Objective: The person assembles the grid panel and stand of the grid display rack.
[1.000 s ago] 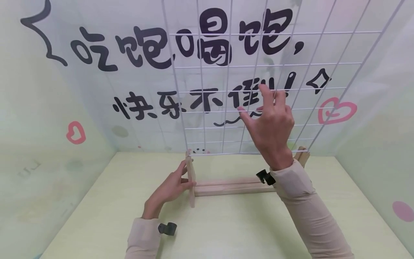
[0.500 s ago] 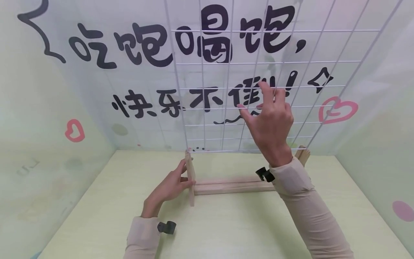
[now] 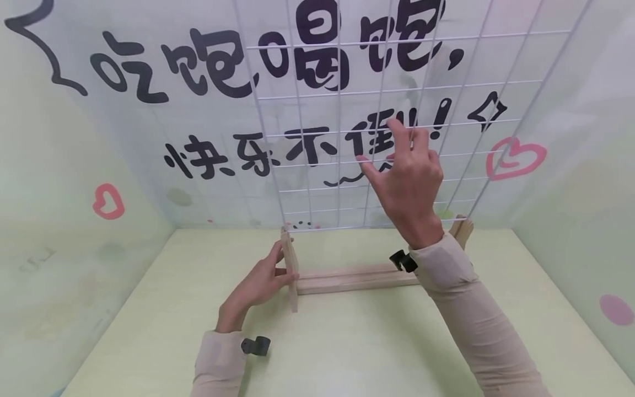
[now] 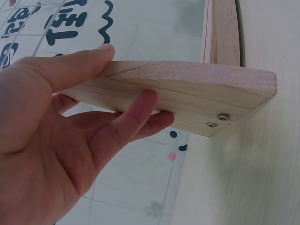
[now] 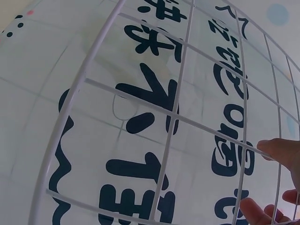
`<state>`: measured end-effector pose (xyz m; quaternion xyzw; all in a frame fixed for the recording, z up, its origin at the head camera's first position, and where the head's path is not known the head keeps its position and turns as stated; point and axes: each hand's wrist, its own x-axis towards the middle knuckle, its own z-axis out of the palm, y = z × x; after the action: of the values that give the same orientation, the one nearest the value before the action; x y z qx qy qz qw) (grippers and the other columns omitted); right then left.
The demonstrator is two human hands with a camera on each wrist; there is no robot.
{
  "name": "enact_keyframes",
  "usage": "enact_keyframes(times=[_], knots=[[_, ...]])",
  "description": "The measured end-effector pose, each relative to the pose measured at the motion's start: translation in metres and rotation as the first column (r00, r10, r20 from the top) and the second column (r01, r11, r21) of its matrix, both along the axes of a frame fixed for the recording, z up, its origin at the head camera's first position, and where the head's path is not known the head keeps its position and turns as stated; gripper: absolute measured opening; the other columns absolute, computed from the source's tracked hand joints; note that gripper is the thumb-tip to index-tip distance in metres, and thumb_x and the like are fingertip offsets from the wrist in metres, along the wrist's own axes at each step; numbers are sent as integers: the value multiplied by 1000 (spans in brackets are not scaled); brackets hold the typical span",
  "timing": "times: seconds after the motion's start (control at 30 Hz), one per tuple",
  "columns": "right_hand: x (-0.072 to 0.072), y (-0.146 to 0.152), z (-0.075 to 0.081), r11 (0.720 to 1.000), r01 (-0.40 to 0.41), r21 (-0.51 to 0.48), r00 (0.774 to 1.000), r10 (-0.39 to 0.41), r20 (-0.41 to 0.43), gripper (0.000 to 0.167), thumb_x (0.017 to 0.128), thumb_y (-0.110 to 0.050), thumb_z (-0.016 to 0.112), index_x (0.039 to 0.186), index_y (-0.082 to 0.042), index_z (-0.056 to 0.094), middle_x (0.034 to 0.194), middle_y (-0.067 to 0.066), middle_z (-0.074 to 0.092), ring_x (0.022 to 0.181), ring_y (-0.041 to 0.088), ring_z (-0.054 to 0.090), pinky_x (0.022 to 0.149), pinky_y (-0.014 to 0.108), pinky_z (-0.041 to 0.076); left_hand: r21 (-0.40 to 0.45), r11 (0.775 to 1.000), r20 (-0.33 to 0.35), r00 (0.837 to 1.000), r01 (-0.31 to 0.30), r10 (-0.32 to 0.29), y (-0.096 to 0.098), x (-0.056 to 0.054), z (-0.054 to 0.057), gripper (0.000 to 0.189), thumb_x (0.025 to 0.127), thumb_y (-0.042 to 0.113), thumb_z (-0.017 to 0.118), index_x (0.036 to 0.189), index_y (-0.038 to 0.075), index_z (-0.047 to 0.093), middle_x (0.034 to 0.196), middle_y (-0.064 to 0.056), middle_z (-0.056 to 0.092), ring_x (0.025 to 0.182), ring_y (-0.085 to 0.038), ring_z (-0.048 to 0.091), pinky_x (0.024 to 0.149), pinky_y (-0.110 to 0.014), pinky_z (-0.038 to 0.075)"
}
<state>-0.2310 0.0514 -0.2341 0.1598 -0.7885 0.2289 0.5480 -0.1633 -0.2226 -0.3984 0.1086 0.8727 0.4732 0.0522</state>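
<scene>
Item: wire grid (image 3: 339, 131), rising at the far side of the wooden stand (image 3: 357, 283); right hand (image 3: 412, 184) curled on its wires. Left hand (image 3: 258, 282) pinches the stand's left end. We judge: slackened fingers could let it tip.

- Left hand (image 3: 260, 280) grips the left wooden upright (image 3: 290, 267).
- Right hand (image 3: 409, 179) holds the white wire grid (image 3: 339, 131).
- Wooden crossbar (image 3: 357, 283) near the tabletop (image 3: 347, 347).
- Behind, 2 lines of black Chinese characters (image 3: 256, 153).
</scene>
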Motion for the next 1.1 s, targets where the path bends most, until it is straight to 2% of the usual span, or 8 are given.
enact_keyframes(times=[0.13,0.63,0.9,1.1], knots=[[-2,-1,0,1000,-11,7,1000,11,14,67,79,-42,83,129,-4,58,107,23,60,69,31,64,57,48,51,1,1000,8,1000,-13,13,-1,1,1,77,95,9,66,155,21,19,156,-26,32,123,-45,57,96,-53,52],[-5,3,-8,999,4,33,999,-6,40,68,80,-43,82,130,-4,57,106,22,60,68,32,64,54,46,51,13,1000,16,1000,9,-9,2,-2,-2,76,96,9,65,155,23,18,155,-27,33,124,-46,56,97,-54,50],[-5,3,-10,1000,2,25,999,-3,51,66,79,-42,82,129,-6,58,106,22,61,66,36,61,53,46,49,-9,1000,35,999,-5,6,3,-2,-2,76,97,11,64,155,18,15,158,-27,28,125,-45,55,98,-52,50],[-6,1,-10,999,-6,38,999,4,51,67,79,-41,83,129,-6,57,106,22,60,68,30,65,56,46,50,-14,1000,22,1000,1,-1,1,-3,1,75,97,12,63,155,18,15,157,-28,29,124,-45,56,98,-54,50]])
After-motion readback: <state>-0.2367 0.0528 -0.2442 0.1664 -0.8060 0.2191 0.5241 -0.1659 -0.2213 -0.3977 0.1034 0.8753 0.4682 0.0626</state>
